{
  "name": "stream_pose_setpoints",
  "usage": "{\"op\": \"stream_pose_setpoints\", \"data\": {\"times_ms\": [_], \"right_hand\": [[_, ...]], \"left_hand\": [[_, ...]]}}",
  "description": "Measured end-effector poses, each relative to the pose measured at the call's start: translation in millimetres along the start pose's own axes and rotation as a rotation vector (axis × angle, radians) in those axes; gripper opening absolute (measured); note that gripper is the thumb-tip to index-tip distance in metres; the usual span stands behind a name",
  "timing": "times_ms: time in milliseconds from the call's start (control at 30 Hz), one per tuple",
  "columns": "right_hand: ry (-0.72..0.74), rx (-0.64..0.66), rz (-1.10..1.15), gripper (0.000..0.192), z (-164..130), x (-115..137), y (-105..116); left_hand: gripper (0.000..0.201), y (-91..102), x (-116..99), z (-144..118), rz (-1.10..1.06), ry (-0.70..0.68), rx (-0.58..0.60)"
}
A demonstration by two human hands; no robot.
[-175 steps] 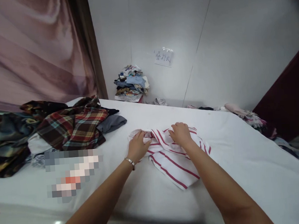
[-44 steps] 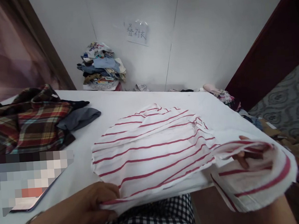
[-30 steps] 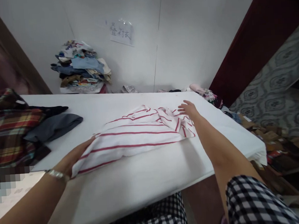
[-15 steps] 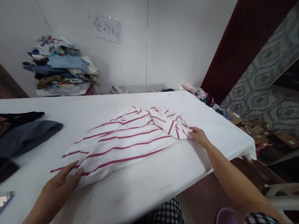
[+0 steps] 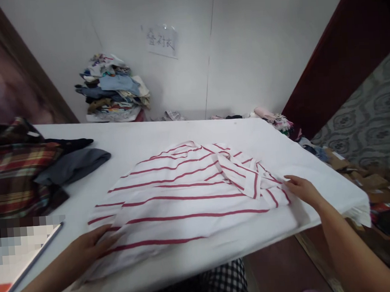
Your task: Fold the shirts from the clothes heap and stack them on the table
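Note:
A white shirt (image 5: 179,200) with dark red stripes lies spread across the white table in front of me. My left hand (image 5: 92,249) grips its left end near the hem, thumb on top of the cloth. At the opposite end, my right hand (image 5: 301,189) pinches the edge of the shirt between thumb and fingers. Beside the right hand the cloth is bunched, and a folded-over striped piece, apparently a sleeve (image 5: 240,174), lies across the body of the shirt.
Plaid and grey garments (image 5: 72,165) lie on the left of the white table (image 5: 214,129). Behind it rises a tall stack of clothes (image 5: 114,91) by the wall, under a paper sign (image 5: 162,41). More clothes (image 5: 276,120) and cardboard boxes (image 5: 371,180) are on the right.
The shirt has been drawn toward me and the table's front edge, lying flatter and stretched wider. My right hand has moved right with its end. The view has turned left.

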State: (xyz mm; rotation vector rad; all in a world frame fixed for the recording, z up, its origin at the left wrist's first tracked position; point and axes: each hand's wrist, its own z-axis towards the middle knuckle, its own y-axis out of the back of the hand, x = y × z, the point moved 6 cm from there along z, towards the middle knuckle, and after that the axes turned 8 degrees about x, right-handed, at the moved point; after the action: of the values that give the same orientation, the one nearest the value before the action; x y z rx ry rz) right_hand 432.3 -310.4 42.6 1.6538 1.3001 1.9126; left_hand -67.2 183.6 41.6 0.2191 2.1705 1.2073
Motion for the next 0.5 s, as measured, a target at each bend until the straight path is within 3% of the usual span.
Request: {"op": "stream_pose_setpoints", "data": {"times_ms": [100, 267, 400, 500], "right_hand": [[0.112, -0.04, 0.031, 0.043, 12.1, 41.6, -12.4], [0.353, 0.046, 0.099, 0.037, 41.2, 151.1, -61.8], [0.4, 0.154, -0.073, 0.031, 72.0, 231.9, -115.7], [0.377, 0.223, -0.2, 0.035, 96.3, 271.2, -153.2]], "left_hand": [[0.053, 25.2, -20.8, 3.9, -0.028, 0.005, 0.009], [0.06, 60.1, -47.9, 49.0, 0.196, -0.052, -0.182], [0.072, 58.5, -55.7, 107.5, 0.264, 0.019, -0.191], [0.067, 51.3, -67.3, 141.7, 0.248, 0.022, -0.16]]}}
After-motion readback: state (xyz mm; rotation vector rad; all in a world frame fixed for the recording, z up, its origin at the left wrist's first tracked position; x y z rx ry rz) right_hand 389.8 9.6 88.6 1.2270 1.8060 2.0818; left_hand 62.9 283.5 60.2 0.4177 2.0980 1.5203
